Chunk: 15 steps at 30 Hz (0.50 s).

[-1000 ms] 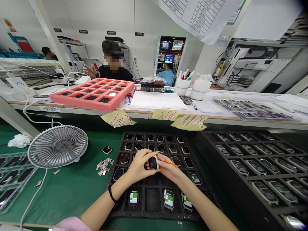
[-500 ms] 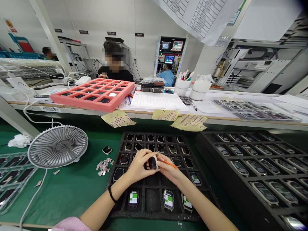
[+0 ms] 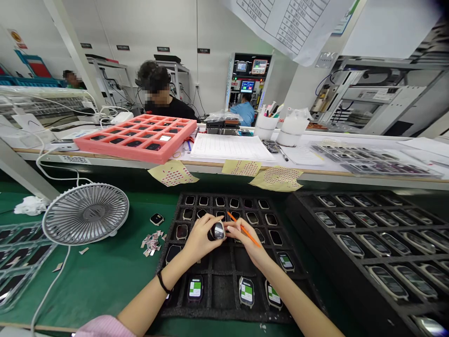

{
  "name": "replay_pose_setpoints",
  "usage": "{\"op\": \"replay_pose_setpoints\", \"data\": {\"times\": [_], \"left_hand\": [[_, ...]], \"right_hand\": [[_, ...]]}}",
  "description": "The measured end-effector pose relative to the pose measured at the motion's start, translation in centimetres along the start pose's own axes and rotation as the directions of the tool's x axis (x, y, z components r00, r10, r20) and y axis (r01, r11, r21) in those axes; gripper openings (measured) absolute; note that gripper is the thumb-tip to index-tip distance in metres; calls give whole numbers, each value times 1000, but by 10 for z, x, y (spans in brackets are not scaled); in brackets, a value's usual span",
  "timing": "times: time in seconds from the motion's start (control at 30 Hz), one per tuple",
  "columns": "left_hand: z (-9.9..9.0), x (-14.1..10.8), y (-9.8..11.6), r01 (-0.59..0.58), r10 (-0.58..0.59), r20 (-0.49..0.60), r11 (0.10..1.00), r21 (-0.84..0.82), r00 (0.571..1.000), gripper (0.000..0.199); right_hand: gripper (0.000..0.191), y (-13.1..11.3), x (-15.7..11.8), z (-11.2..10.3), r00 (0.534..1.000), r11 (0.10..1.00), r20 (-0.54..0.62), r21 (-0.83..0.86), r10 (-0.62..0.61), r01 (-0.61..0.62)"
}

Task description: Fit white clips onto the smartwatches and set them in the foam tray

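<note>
My left hand (image 3: 200,239) grips a strapless smartwatch (image 3: 219,230) between thumb and fingers, its dark glossy face turned up toward me. A thin orange pen-like stick (image 3: 242,228) lies across my right hand (image 3: 249,243), whose fingertips reach to the watch's right edge; whether they touch it I cannot tell. Both hands are above a black foam tray (image 3: 224,312) with rows of square pockets. Dark-screened watches fill the far rows. Nearer ones, such as the watch (image 3: 194,288) at front left and the watch (image 3: 246,292) right of it, show green and white screens.
A second black tray (image 3: 308,238) of watches stands right. On the left are a round fan (image 3: 87,214), a lone watch (image 3: 156,219) and small scraps (image 3: 152,243). The shelf (image 3: 210,164) ahead bears a pink foam tray (image 3: 140,152) and papers (image 3: 231,146). A co-worker (image 3: 175,107) sits behind.
The watch has tilted and moved slightly left in my left hand, its face now catching light. My right fingers have loosened from it, and the orange stick has swung to point up and left.
</note>
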State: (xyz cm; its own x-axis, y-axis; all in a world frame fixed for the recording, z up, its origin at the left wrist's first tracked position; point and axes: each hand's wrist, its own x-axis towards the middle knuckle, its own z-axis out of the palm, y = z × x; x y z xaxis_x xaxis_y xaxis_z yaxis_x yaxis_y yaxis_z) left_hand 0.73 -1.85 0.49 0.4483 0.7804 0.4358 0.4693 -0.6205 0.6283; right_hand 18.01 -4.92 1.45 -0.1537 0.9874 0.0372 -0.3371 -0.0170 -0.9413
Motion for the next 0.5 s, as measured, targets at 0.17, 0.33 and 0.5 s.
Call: {"op": "replay_pose_setpoints", "data": {"times": [0.17, 0.33, 0.5], "left_hand": [[3, 2, -11, 137, -137, -8, 989, -60, 991, 52], [3, 2, -13, 119, -123, -52, 991, -63, 991, 46], [1, 3, -14, 173, -182, -56, 976, -135, 982, 48]], "right_hand": [[40, 3, 1, -2, 997, 995, -45, -83, -64, 60], [38, 10, 1, -4, 997, 993, -15, -94, -77, 75], [38, 5, -1, -5, 994, 993, -88, -98, -70, 61]]}}
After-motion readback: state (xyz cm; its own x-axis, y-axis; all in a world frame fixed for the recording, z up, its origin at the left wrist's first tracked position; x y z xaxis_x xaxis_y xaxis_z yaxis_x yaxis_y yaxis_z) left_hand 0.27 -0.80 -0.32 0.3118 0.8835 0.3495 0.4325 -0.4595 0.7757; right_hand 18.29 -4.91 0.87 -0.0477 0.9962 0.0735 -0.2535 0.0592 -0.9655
